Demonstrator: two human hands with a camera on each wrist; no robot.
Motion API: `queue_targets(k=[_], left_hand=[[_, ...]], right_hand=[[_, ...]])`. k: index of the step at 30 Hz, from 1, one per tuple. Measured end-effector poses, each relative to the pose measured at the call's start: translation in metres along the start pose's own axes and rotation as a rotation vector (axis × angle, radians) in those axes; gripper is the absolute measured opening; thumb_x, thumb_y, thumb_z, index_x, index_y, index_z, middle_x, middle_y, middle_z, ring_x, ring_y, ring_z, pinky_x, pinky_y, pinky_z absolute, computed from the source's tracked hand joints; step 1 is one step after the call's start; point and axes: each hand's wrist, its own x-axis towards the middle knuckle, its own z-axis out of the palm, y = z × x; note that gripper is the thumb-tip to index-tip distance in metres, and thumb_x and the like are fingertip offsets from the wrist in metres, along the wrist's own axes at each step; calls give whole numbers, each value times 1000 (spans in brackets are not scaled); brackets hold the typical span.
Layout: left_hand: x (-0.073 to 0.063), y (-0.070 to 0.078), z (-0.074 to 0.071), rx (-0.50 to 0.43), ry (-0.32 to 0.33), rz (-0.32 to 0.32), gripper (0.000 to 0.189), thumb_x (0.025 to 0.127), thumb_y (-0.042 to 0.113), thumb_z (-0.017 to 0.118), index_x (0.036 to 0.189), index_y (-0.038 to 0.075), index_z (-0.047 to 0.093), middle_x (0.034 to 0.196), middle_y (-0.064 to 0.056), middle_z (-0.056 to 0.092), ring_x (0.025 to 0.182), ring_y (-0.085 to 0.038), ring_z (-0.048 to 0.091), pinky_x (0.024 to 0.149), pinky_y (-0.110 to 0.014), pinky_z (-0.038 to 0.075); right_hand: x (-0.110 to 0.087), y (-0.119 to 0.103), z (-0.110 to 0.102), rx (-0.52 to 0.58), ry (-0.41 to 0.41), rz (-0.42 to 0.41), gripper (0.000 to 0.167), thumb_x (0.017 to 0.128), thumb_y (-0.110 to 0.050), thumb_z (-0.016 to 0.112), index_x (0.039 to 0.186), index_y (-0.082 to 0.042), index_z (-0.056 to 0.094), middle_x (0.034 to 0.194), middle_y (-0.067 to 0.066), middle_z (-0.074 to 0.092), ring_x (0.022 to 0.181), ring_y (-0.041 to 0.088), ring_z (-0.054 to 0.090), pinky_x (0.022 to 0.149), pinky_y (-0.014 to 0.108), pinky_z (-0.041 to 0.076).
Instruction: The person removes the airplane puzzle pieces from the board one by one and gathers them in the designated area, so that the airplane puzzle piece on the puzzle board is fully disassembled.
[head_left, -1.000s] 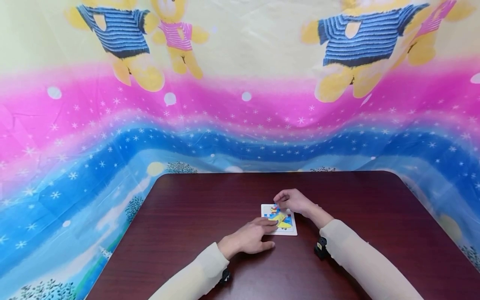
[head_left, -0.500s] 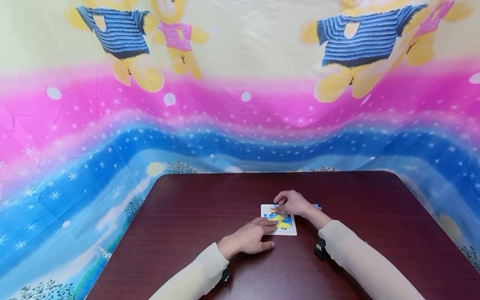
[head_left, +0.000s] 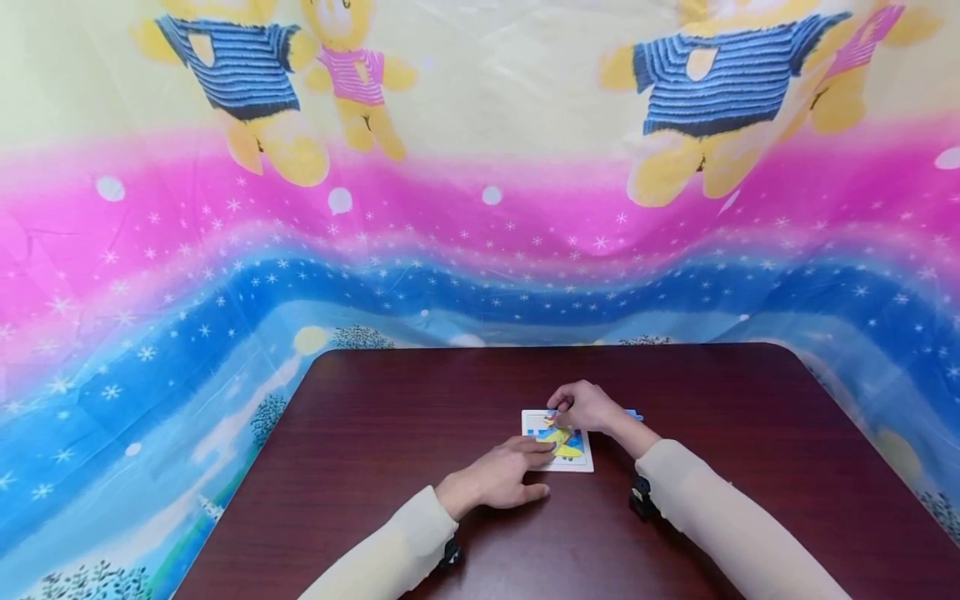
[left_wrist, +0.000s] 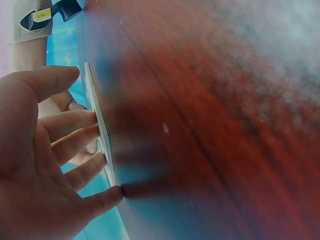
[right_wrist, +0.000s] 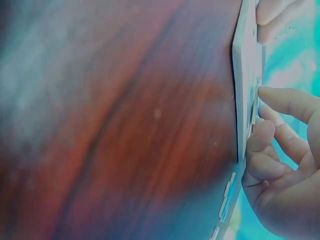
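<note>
In the head view a white-bordered puzzle board [head_left: 587, 465] with a yellow plane picture lies flat on the table. My left hand [head_left: 506, 473] rests on its left part with fingers spread and fairly straight; in the left wrist view the fingertips [left_wrist: 102, 159] are right at the board's edge. My right hand [head_left: 590, 407] is over the board's upper right corner, fingers bent. Thumb and fingers pinch a small puzzle piece [right_wrist: 256, 109] close over the board in the right wrist view. The hand covers part of the picture.
Loose blue puzzle pieces [head_left: 636, 414] lie on the table behind my right wrist; the right wrist view shows thin pieces [right_wrist: 227, 197] beyond the board. The dark red-brown table [head_left: 390, 400] reaches back to a printed cloth backdrop [head_left: 480, 275].
My right hand and wrist have shifted slightly toward me and left, uncovering the blue pieces behind the wrist. My left hand stays in place on the board.
</note>
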Motion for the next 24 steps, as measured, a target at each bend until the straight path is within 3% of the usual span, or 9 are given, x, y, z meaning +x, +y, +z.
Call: queue_targets(k=[9, 24], left_hand=[[1, -1, 1, 13, -8, -8, 56, 97, 41, 60, 147, 16, 52, 157, 6, 44, 148, -20, 38, 121, -32, 33], [1, 0, 0, 2, -12, -6, 56, 98, 40, 59, 147, 15, 51, 157, 5, 44, 148, -21, 37, 121, -33, 33]], right_hand=[[1, 4, -6, -16, 14, 21, 19, 82, -16, 80, 100, -15, 75, 98, 2, 68, 91, 16, 61, 78, 34, 53], [3, 7, -8, 41, 15, -20, 12, 86, -9, 74, 97, -13, 71, 93, 2, 68, 87, 16, 61, 75, 31, 51]])
